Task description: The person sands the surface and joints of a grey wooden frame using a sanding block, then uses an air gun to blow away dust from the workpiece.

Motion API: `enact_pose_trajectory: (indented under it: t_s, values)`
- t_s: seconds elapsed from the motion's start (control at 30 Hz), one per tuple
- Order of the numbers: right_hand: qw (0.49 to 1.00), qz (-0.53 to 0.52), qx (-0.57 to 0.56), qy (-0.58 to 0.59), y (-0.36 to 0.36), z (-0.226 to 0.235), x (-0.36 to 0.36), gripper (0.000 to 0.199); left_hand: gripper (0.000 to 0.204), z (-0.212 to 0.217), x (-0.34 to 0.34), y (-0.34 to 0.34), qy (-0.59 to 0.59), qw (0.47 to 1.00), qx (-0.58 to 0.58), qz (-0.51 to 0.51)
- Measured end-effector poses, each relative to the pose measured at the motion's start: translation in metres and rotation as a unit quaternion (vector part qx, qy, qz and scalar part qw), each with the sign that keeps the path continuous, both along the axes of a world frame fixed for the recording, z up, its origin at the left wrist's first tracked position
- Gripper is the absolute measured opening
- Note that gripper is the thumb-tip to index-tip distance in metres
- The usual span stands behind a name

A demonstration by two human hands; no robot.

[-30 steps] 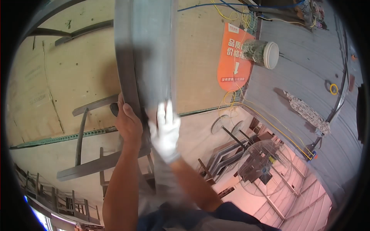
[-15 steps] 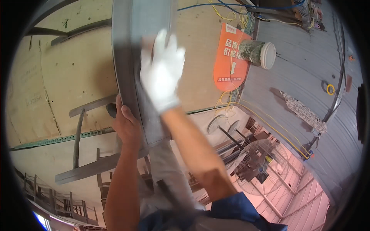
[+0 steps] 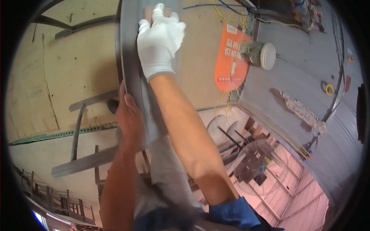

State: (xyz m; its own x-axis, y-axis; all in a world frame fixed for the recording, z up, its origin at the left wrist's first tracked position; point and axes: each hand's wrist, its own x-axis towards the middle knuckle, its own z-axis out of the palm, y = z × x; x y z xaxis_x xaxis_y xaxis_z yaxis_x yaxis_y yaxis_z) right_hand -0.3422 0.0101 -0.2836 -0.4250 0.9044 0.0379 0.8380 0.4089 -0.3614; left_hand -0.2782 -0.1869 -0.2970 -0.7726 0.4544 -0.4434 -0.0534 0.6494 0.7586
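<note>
A long grey board [image 3: 152, 111] with a raised left edge runs away from me, its near end close to my body. My left hand [image 3: 129, 111], bare, grips the board's left edge near that end, thumb lying along the side. My right hand [image 3: 160, 48] wears a white glove and reaches far up the board. Under its fingers is a flat reddish-brown pad [image 3: 148, 14], probably sandpaper, pressed on the board's top face. The glove hides most of the pad.
Dark metal bars [image 3: 86, 163] stick out left of the board, over a plywood sheet [image 3: 84, 73]. To the right are an orange sign [image 3: 231, 65], a white-rimmed bucket [image 3: 266, 56], yellow cables, a round fan [image 3: 258, 161] and a crusted strip [image 3: 302, 109] on the grey floor.
My right hand has slid away from me along the board with the pad. My left hand stays at the edge. The whole view has shifted slightly.
</note>
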Motion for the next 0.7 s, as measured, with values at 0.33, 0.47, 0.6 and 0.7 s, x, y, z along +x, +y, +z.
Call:
enact_pose_trajectory:
  t_s: [0.33, 0.47, 0.6, 0.7]
  values:
    - [0.993, 0.078, 0.068, -0.065, -0.093, -0.017, 0.058, 0.066, 0.059, -0.01, 0.039, -0.149, -0.046, 0.901, -0.264, -0.34]
    - [0.993, 0.093, 0.052, -0.047, 0.068, 0.01, -0.056, 0.037, 0.058, 0.0, 0.044, -0.109, -0.091, 0.875, -0.301, -0.368]
    - [0.989, 0.105, 0.092, -0.051, -0.067, -0.014, 0.069, 0.063, 0.053, -0.023, 0.055, -0.144, 0.013, 0.914, -0.228, -0.336]
    - [0.99, 0.131, -0.05, -0.002, -0.182, -0.002, 0.189, 0.064, 0.05, -0.018, 0.053, -0.142, 0.042, 0.919, -0.23, -0.317]
